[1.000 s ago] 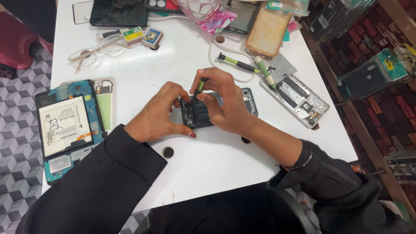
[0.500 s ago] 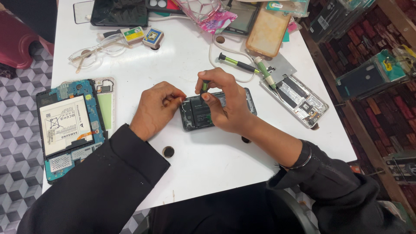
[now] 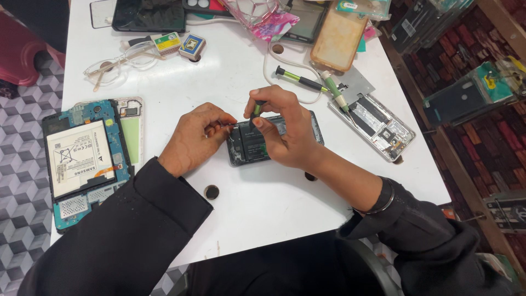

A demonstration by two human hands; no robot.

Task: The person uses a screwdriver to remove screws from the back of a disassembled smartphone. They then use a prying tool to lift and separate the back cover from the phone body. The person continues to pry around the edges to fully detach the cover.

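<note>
An opened dark phone (image 3: 249,148) with its back off lies on the white table (image 3: 219,82) in the middle of the view. My right hand (image 3: 285,134) rests over the phone and grips a small green-and-black screwdriver (image 3: 256,109) held upright, tip down on the phone's upper left part. My left hand (image 3: 194,137) sits just left of the phone, fingertips pinching a thin metal tool (image 3: 226,125) at the phone's top left corner.
An opened tablet (image 3: 82,159) with a white battery lies at the left edge. Two more screwdrivers (image 3: 301,81), a stripped phone frame (image 3: 378,125), glasses (image 3: 118,63), small boxes (image 3: 181,44), phone cases and a dark screen crowd the far side.
My left hand has drawn slightly left, off the phone's body, and now pinches a thin tool at its corner. The right hand stays on the phone with the screwdriver.
</note>
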